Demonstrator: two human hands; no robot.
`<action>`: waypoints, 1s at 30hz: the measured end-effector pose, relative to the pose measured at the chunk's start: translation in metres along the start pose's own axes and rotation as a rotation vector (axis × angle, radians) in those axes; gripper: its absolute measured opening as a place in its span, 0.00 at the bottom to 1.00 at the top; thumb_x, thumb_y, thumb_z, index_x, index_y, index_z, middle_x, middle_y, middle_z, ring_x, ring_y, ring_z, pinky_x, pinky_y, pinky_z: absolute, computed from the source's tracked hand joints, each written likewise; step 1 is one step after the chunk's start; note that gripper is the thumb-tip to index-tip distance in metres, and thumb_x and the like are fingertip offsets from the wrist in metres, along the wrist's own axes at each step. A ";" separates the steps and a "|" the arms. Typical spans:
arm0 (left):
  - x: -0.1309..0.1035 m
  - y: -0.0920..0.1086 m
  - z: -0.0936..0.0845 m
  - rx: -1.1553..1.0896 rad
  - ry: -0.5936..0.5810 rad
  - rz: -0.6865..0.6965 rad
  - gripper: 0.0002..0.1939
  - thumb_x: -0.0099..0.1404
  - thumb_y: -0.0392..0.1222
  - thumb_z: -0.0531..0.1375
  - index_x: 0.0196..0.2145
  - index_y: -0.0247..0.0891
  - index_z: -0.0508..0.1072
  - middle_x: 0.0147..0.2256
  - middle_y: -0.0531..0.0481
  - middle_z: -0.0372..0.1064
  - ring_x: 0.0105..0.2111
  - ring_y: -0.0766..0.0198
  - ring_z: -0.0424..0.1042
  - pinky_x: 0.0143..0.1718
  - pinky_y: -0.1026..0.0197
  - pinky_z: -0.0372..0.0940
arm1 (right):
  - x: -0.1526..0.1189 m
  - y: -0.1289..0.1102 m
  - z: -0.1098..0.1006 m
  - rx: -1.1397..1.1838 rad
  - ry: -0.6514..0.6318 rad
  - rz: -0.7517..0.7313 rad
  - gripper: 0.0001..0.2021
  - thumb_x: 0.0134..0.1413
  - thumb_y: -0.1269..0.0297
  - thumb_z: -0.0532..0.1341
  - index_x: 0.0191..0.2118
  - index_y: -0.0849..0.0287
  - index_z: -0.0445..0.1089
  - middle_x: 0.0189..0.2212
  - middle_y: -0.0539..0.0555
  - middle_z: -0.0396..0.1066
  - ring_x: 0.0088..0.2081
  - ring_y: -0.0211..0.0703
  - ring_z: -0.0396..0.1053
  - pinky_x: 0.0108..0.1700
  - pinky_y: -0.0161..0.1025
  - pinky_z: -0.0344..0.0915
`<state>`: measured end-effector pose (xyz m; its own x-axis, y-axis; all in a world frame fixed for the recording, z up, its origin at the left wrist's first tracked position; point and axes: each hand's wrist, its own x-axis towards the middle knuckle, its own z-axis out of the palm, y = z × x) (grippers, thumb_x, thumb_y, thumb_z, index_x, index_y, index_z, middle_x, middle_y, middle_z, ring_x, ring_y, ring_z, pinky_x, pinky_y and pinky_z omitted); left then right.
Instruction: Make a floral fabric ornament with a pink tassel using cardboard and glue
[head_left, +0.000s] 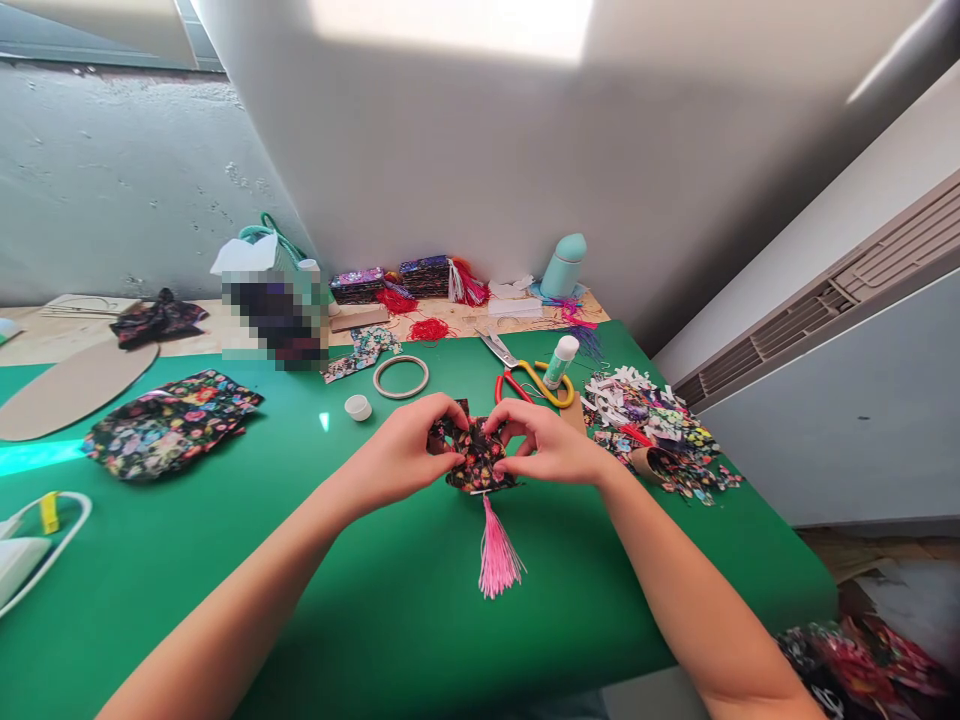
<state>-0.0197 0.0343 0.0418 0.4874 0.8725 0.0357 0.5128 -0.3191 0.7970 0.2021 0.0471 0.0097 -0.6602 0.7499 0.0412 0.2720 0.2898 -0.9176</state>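
Between my two hands is a small piece of black floral fabric (480,455), with a pink tassel (499,560) hanging from its lower edge over the green table mat. My left hand (416,445) pinches its left side with thumb and fingers. On the right side, my right hand (544,440) grips it with thumb and index finger. Whether the fabric covers a stiff core is hard to see. Just beyond the right hand lie yellow-handled scissors (555,388), red-handled pliers (511,385) and a glue stick (561,362). A roll of tape (401,377) sits beyond the left hand.
A heap of fabric and paper scraps (645,410) lies to the right. Floral cloth (172,425) and an oval board (79,385) are at left, near a white cable (82,500). Along the wall stand stacked floral pieces (358,286), red threads (429,329) and a turquoise bottle (564,266).
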 end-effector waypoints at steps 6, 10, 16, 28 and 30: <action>-0.006 0.007 0.001 -0.099 -0.076 -0.080 0.10 0.53 0.36 0.59 0.36 0.38 0.67 0.36 0.52 0.68 0.25 0.69 0.64 0.26 0.66 0.62 | -0.002 -0.005 -0.002 0.178 -0.120 0.046 0.18 0.44 0.67 0.67 0.42 0.58 0.64 0.43 0.53 0.62 0.38 0.38 0.69 0.27 0.28 0.67; 0.000 -0.006 0.004 -0.004 -0.071 -0.091 0.10 0.52 0.36 0.59 0.35 0.37 0.68 0.34 0.52 0.68 0.26 0.67 0.64 0.27 0.65 0.61 | 0.000 0.001 -0.004 -0.059 -0.108 0.071 0.12 0.47 0.67 0.65 0.39 0.59 0.67 0.39 0.53 0.68 0.38 0.41 0.69 0.33 0.33 0.68; 0.007 -0.020 0.007 0.048 -0.050 -0.099 0.08 0.52 0.37 0.57 0.33 0.38 0.68 0.35 0.51 0.70 0.30 0.63 0.69 0.31 0.62 0.64 | 0.006 0.010 -0.005 -0.234 -0.025 0.022 0.05 0.50 0.72 0.62 0.36 0.60 0.70 0.36 0.53 0.72 0.37 0.41 0.70 0.41 0.37 0.68; 0.013 -0.033 0.013 0.034 0.026 -0.048 0.07 0.52 0.34 0.55 0.32 0.38 0.67 0.35 0.49 0.69 0.35 0.61 0.72 0.36 0.59 0.68 | 0.011 0.022 0.001 -0.265 0.081 -0.036 0.07 0.50 0.75 0.61 0.36 0.59 0.70 0.36 0.52 0.72 0.38 0.41 0.70 0.42 0.38 0.68; 0.013 -0.034 0.013 0.053 0.043 -0.037 0.08 0.51 0.34 0.55 0.32 0.38 0.67 0.35 0.49 0.69 0.35 0.60 0.71 0.37 0.59 0.69 | 0.012 0.023 0.002 -0.281 0.087 -0.039 0.07 0.50 0.76 0.61 0.36 0.60 0.70 0.36 0.53 0.72 0.38 0.41 0.70 0.43 0.38 0.67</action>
<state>-0.0216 0.0519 0.0072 0.4372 0.8987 0.0338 0.5668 -0.3046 0.7655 0.1987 0.0611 -0.0115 -0.6147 0.7797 0.1189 0.4390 0.4635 -0.7697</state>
